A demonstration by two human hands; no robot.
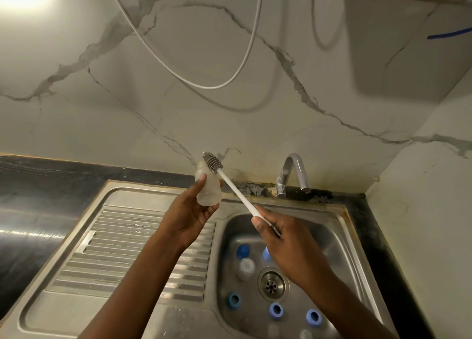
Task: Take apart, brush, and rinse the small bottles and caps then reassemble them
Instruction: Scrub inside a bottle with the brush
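One frosted, translucent small plastic bottle is held above the steel sink's back rim, gripped by the left hand. The right hand grips one white-handled grey brush, its head at the bottle's top. Three blue ring caps lie in the basin.

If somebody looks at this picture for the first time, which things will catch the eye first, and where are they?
The two hands above the stainless steel sink stand out first: the left hand grips a small translucent plastic bottle, and the right hand holds a long white brush whose grey bristle head lies against the bottle's top. Below, round blue caps lie scattered in the sink around the drain.
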